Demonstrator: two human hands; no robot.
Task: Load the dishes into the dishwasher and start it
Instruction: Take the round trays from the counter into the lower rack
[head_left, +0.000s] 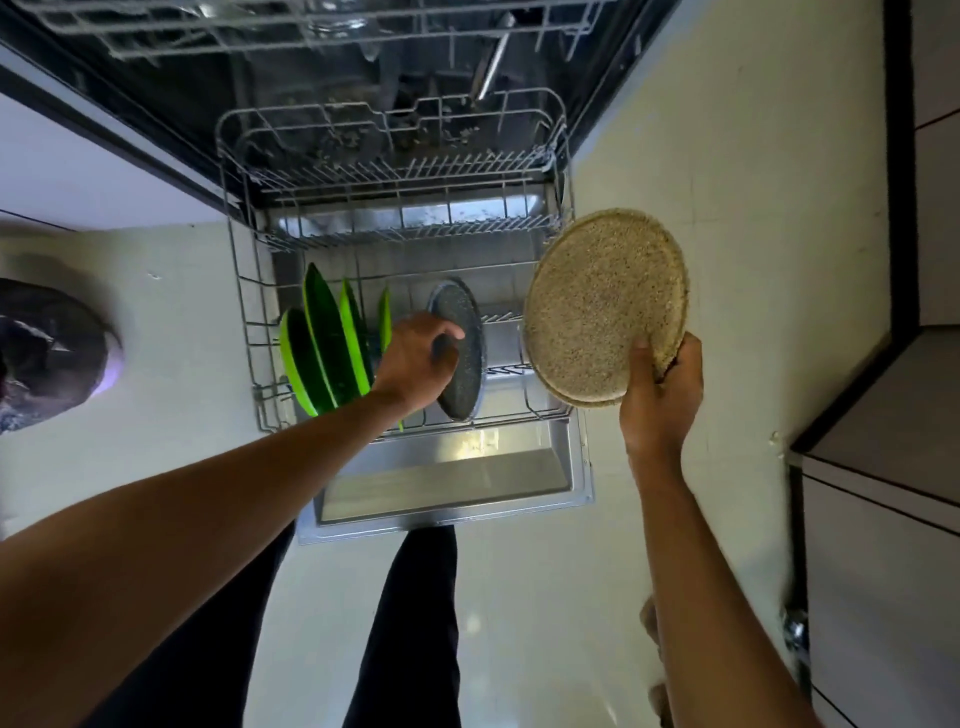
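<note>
Left hand (421, 358) fingers are curled over the edge of a grey plate (465, 379), which is gripped as it stands on edge near the middle of the lower rack (244, 322). That rack is pulled out over the open dishwasher door (447, 483). Green plates (327, 343) are lined up on edge in the left part of the rack, just beside the grey plate, with all their faces turned sideways and their edges running from the front of the rack to its back.

Beige plates (602, 306), seemingly two stacked together, are held by the right hand (660, 395) above the right wall of the rack. They are pinched at the lower rim, the thumb pressed on the near face and the fingers hidden behind. Their broad face is tilted up and toward the rack, not yet in line with the standing plates.

Free slots appear to lie in the right part of the rack, between the grey plate and the right wall, so they are judged nearer to the right hand than to the left. Before a beige plate can be lowered there, it would probably have to be turned on edge, parallel to the grey plate, and brought down and leftward from the right wall.
</note>
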